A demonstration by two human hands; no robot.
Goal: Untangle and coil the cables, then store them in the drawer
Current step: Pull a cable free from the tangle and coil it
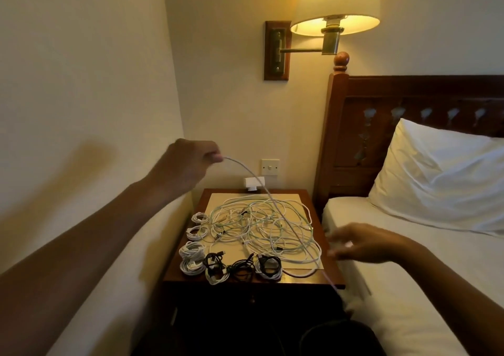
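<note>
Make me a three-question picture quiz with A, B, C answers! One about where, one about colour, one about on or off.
1. Where are the coiled cables? A on the pillow; B on the nightstand's left and front; C on the floor.
2. What colour is the cable the left hand pinches? A black; B red; C white.
3. The lamp is: A lit; B off; C missing.
Answers: B, coils line those edges; C, it looks white; A, it glows.

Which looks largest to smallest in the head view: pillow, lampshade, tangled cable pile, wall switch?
1. pillow
2. tangled cable pile
3. lampshade, cropped at the top, so its place against the pile is unsure
4. wall switch
</note>
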